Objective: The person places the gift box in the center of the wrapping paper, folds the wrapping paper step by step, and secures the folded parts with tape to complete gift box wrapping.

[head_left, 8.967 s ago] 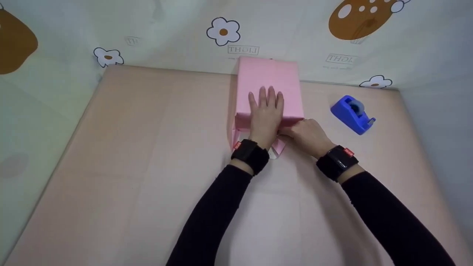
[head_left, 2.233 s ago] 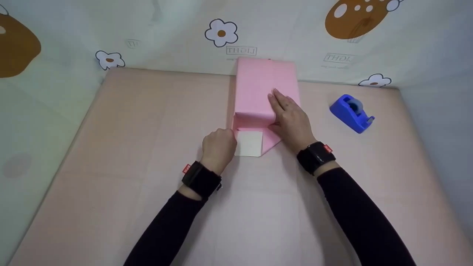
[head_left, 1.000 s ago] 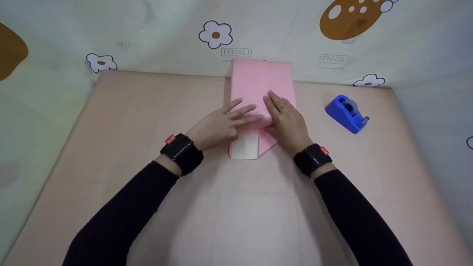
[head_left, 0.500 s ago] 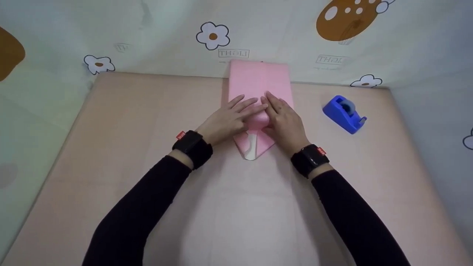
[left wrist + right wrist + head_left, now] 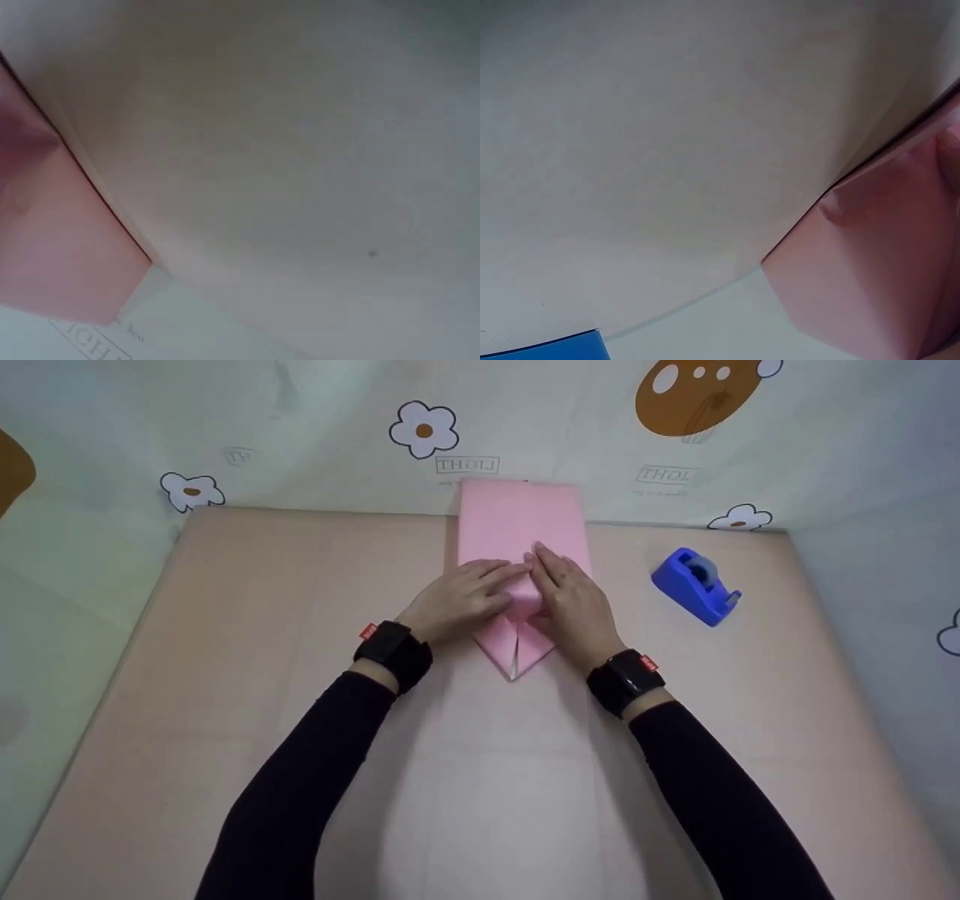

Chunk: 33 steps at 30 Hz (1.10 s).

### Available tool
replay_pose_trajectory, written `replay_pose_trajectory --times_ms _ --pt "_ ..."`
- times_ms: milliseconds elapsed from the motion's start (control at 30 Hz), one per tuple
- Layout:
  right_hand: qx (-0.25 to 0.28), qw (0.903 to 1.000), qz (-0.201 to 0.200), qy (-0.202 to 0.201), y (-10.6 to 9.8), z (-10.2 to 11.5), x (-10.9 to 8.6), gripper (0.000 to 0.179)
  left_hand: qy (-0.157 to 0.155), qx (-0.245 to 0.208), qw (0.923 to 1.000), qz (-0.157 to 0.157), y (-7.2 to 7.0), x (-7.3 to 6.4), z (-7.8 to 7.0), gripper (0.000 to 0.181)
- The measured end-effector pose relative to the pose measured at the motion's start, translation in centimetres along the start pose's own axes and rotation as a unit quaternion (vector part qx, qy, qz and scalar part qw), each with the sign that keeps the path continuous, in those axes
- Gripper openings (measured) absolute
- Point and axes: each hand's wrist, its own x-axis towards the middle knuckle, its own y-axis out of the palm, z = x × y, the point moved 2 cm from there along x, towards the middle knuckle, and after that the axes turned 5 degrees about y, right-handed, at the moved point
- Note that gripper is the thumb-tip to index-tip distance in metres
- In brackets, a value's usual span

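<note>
A box wrapped in pink paper (image 5: pixel 517 514) lies at the table's far edge, by the patterned wall. At its near end the paper is folded in from both sides, forming a pointed flap (image 5: pixel 495 645) with a thin slit down the middle. My left hand (image 5: pixel 459 598) lies across the near left corner, fingers extended over the top and thumb low by the fold. Against the right corner, my right hand (image 5: pixel 577 604) presses with straight fingers on the top, its fingertips meeting the left ones. The wrist views catch mostly tabletop and the pink wrapping paper (image 5: pixel 862 277).
A blue tape dispenser (image 5: pixel 696 586) with a clear roll stands to the right of the box. The table (image 5: pixel 337 585) has a pale pinkish cover. Behind it hangs a white sheet (image 5: pixel 337 427) printed with flowers and brown shapes.
My left hand has moved from the box's left side onto its near end, folding the left paper side inward over the white strip. My right hand stays on the right corner.
</note>
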Motion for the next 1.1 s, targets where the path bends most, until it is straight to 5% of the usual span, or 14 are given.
replay_pose_trajectory --times_ms 133,233,333,533,700,867,1100 --pt "0.000 1.0000 0.005 0.002 0.0 0.1 0.1 0.087 -0.081 -0.062 0.9947 0.001 0.1 0.2 0.5 0.044" --pt "0.002 1.0000 0.006 0.003 0.1 0.1 0.1 0.089 -0.170 -0.087 0.9802 0.052 0.3 0.3 0.9 0.078" --pt "0.005 1.0000 0.004 0.002 0.1 0.1 0.1 0.089 -0.209 -0.091 0.9685 0.100 0.5 0.4 1.0 0.093" --pt "0.001 1.0000 0.001 0.000 0.2 0.1 0.1 0.088 -0.202 -0.067 0.9690 0.126 0.8 0.6 0.9 0.093" --pt "0.003 1.0000 0.004 0.003 0.2 0.0 0.0 0.090 -0.154 0.037 0.9766 0.146 0.9 0.8 0.4 0.084" --pt "0.012 0.9999 0.004 0.002 0.1 -0.1 0.1 0.088 -0.115 0.109 0.9757 0.152 1.1 0.7 0.2 0.079" --pt "0.017 0.9998 0.009 -0.007 0.1 -0.2 0.1 0.092 -0.127 0.108 0.9735 0.157 1.0 0.8 0.0 0.080"
